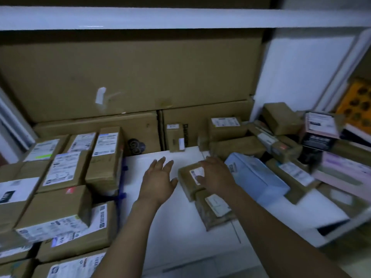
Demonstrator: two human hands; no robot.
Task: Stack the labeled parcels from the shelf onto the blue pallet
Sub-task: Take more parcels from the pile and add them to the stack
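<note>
Head view: on the left stands a tight stack of labeled parcels (60,177), brown cartons with white stickers facing up, several layers deep. Slivers of the blue pallet (122,195) show at the stack's right edge, against the white shelf (160,227). Behind everything lean large flat cardboard boxes (130,77).

The left hand (160,181) hovers over bare shelf, palm down, its grip apart with fingers spread and straight, holding nothing. Just beside it to the right lies a small brown parcel (187,177), flat on the shelf with its label up. The right hand (215,175) lies on top of this parcel, covering its right part, the thumb on the label. Motion blur hides whether this grip is clamped round the parcel's edge or merely resting on it, so I cannot tell.

A second brown parcel (214,209) lies touching the first on its near side, under the right wrist. Further right comes a pale blue bag (259,177), then a loose heap of parcels (281,137) piled at angles.
</note>
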